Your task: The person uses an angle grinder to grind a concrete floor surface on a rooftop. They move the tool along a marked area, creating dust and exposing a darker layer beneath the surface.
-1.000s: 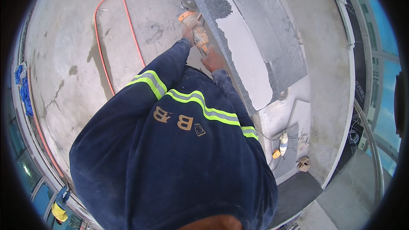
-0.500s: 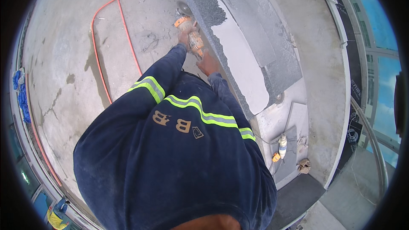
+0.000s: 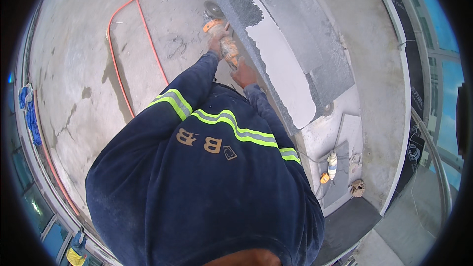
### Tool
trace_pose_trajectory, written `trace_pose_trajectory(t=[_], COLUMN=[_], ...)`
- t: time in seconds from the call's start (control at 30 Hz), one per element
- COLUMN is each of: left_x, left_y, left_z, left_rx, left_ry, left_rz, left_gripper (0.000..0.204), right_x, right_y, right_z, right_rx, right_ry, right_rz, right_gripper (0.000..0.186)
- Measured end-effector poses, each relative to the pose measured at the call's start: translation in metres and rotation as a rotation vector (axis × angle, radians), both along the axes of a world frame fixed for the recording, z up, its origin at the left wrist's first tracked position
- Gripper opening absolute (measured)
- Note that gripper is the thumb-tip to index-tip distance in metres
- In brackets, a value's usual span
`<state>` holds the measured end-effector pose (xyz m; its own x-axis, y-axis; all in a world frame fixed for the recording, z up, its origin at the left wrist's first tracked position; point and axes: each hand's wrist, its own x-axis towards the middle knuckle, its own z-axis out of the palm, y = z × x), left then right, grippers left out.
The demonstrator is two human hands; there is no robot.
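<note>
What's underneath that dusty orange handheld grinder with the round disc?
Pale grey concrete floor shows beside the dusty orange handheld grinder; what lies directly beneath cannot be seen, covered by it, the left hand and the right hand.

The person wears a dark navy long-sleeved top (image 3: 207, 197), its round neckline (image 3: 241, 249) at the near edge. Across the chest runs a reflective band (image 3: 236, 129), silver-grey between neon yellow-green stripes; matching bands circle the left sleeve (image 3: 196, 75) and right sleeve (image 3: 268, 111). Tan-gold printed markings (image 3: 213, 145) sit just near of the chest band, with a small angular emblem (image 3: 229, 152) at their right. The left hand (image 3: 215, 44) and right hand (image 3: 244, 74) are bare.
</note>
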<state>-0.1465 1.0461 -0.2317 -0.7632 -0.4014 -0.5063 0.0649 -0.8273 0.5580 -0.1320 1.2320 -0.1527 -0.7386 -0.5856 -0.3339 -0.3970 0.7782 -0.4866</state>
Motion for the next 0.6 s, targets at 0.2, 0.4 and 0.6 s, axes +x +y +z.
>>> trace_pose_trajectory(t=[0.2,0.4,0.6], left_x=[-0.014,-0.017,0.007], left_y=[-0.014,-0.013,0.011], left_z=[-0.013,-0.013,0.013], left_rx=[0.003,0.045,0.067], left_ry=[-0.009,0.023,0.0], left_rz=[-0.018,0.013,0.072], left_gripper=[0.036,0.037,0.045], right_x=[-0.008,-0.01,0.005], right_y=[-0.011,-0.012,0.006], right_z=[-0.002,0.0,0.003], right_rx=[-0.021,0.033,0.038], right_ry=[0.026,0.015,-0.023], right_rz=[0.001,-0.003,0.002], right_gripper=[0.057,0.063,0.067])
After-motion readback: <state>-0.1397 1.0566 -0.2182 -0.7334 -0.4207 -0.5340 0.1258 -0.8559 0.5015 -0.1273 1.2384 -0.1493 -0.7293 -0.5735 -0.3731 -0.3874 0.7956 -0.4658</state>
